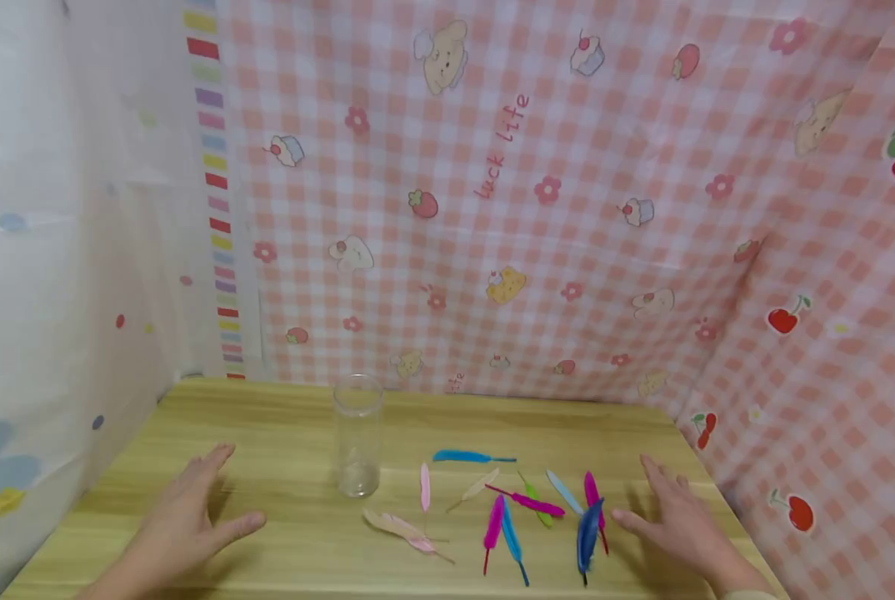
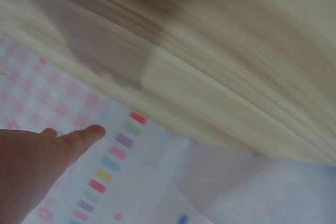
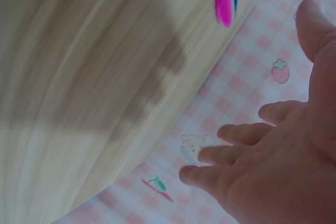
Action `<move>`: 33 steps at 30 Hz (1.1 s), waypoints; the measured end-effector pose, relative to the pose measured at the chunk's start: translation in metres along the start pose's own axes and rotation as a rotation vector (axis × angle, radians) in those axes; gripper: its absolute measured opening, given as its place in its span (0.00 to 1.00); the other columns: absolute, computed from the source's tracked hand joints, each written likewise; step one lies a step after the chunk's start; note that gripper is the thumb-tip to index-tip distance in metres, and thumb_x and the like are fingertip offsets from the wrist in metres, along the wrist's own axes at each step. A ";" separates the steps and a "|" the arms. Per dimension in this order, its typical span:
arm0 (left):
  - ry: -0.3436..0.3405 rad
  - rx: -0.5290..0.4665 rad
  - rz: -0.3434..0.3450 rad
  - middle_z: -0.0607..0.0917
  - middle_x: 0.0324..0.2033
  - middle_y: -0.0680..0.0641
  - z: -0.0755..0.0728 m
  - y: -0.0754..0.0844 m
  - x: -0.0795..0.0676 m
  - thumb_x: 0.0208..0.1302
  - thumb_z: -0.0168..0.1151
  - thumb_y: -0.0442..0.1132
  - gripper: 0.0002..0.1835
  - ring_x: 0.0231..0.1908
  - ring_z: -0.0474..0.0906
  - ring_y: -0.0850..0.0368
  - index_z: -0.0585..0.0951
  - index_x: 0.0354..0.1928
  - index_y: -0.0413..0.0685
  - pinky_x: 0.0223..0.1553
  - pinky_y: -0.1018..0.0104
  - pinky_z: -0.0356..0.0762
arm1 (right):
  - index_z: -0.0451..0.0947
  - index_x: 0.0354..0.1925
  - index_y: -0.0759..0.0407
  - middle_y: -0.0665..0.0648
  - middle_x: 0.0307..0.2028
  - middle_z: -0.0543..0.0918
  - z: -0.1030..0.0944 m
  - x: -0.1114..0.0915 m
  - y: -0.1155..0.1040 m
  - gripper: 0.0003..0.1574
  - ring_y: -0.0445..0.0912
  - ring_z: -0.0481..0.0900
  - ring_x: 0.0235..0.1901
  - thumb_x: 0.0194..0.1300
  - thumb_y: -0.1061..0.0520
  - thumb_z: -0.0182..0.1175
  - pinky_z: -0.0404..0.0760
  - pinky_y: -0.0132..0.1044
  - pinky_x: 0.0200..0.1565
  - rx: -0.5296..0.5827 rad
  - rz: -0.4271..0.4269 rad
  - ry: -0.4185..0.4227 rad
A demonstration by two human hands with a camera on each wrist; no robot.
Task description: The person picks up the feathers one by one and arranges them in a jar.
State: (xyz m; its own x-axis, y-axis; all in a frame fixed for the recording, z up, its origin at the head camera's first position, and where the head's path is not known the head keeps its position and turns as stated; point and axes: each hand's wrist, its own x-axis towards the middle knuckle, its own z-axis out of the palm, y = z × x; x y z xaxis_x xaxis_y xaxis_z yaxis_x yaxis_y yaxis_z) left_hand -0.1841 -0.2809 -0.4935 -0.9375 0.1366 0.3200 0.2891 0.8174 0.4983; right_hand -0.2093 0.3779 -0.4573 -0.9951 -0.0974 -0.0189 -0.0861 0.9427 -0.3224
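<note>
My left hand (image 1: 185, 517) hovers at the table's left side, fingers extended and thumb apart, holding nothing. On the right, my right hand (image 1: 676, 517) is spread and holds nothing; a dark blue feather (image 1: 588, 533) and a magenta feather (image 1: 594, 500) lie nearest to it. A clear, tall glass cylinder (image 1: 358, 442) stands upright at the middle left. Between it and the right hand are scattered a bright blue feather (image 1: 464, 457), a pale pink feather (image 1: 425, 486), a beige feather (image 1: 391, 525), a green feather (image 1: 536, 502) and several others. The right wrist view catches a magenta feather (image 3: 224, 1) at its top.
The wooden table (image 1: 267, 433) has its back edge against a pink checked cloth (image 1: 462, 242). A white cloth (image 1: 57, 208) hangs at the left, and another checked cloth with cherries (image 1: 830, 400) closes the right side.
</note>
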 end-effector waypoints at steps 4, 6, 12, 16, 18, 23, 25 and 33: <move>-0.042 -0.066 -0.007 0.68 0.74 0.21 0.013 0.020 0.001 0.54 0.83 0.58 0.63 0.70 0.66 0.16 0.60 0.79 0.29 0.64 0.19 0.69 | 0.49 0.82 0.73 0.80 0.79 0.59 0.002 0.001 -0.012 0.68 0.84 0.55 0.75 0.71 0.29 0.64 0.63 0.81 0.70 0.042 -0.034 0.012; -0.062 -0.091 -0.017 0.69 0.74 0.21 0.018 0.028 0.002 0.53 0.84 0.59 0.64 0.70 0.68 0.18 0.59 0.79 0.29 0.63 0.20 0.72 | 0.51 0.81 0.74 0.80 0.78 0.61 0.000 0.004 -0.021 0.66 0.81 0.58 0.75 0.72 0.30 0.65 0.65 0.79 0.70 0.052 -0.058 0.032; -0.137 -0.179 -0.081 0.64 0.78 0.23 0.027 0.046 0.013 0.52 0.83 0.63 0.69 0.74 0.65 0.20 0.53 0.82 0.31 0.67 0.22 0.71 | 0.60 0.78 0.74 0.81 0.73 0.70 -0.011 0.011 -0.049 0.58 0.82 0.66 0.71 0.73 0.34 0.67 0.70 0.78 0.67 0.045 -0.126 0.119; -0.174 -0.235 -0.117 0.59 0.81 0.26 0.034 0.055 0.027 0.52 0.83 0.63 0.72 0.76 0.61 0.21 0.49 0.83 0.33 0.70 0.24 0.70 | 0.64 0.77 0.71 0.79 0.71 0.73 -0.019 0.014 -0.068 0.55 0.77 0.71 0.70 0.74 0.33 0.65 0.74 0.74 0.67 0.042 -0.151 0.127; -0.173 -0.262 -0.125 0.59 0.81 0.27 0.038 0.058 0.033 0.52 0.84 0.62 0.72 0.76 0.60 0.21 0.48 0.83 0.33 0.71 0.25 0.69 | 0.66 0.76 0.70 0.77 0.71 0.74 -0.023 0.015 -0.077 0.52 0.75 0.72 0.70 0.74 0.34 0.65 0.75 0.73 0.67 0.046 -0.167 0.129; -0.183 -0.339 -0.159 0.57 0.82 0.27 0.058 0.067 0.046 0.53 0.84 0.59 0.71 0.78 0.58 0.21 0.46 0.84 0.34 0.73 0.25 0.66 | 0.71 0.75 0.64 0.70 0.70 0.79 -0.021 0.023 -0.093 0.46 0.67 0.80 0.67 0.75 0.36 0.66 0.79 0.67 0.66 0.069 -0.168 0.079; -0.187 -0.357 -0.180 0.57 0.82 0.29 0.066 0.070 0.051 0.54 0.84 0.59 0.71 0.78 0.58 0.22 0.47 0.84 0.35 0.74 0.25 0.66 | 0.73 0.74 0.61 0.66 0.69 0.81 -0.016 0.027 -0.100 0.43 0.64 0.83 0.64 0.75 0.37 0.66 0.82 0.65 0.65 0.082 -0.158 0.029; -0.159 -0.407 -0.234 0.65 0.80 0.31 0.086 0.086 0.073 0.55 0.83 0.60 0.64 0.77 0.64 0.27 0.55 0.82 0.40 0.71 0.25 0.70 | 0.80 0.67 0.59 0.62 0.59 0.88 0.013 0.044 -0.145 0.32 0.59 0.87 0.57 0.71 0.47 0.72 0.87 0.59 0.58 0.064 -0.332 -0.097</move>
State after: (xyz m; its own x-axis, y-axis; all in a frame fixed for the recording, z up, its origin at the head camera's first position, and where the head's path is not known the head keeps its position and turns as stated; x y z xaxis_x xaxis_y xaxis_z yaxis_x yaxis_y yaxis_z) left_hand -0.2447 -0.1525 -0.4963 -0.9951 0.0850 0.0505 0.0894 0.5559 0.8264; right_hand -0.2401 0.2328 -0.4238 -0.9036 -0.4282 0.0086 -0.3983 0.8329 -0.3843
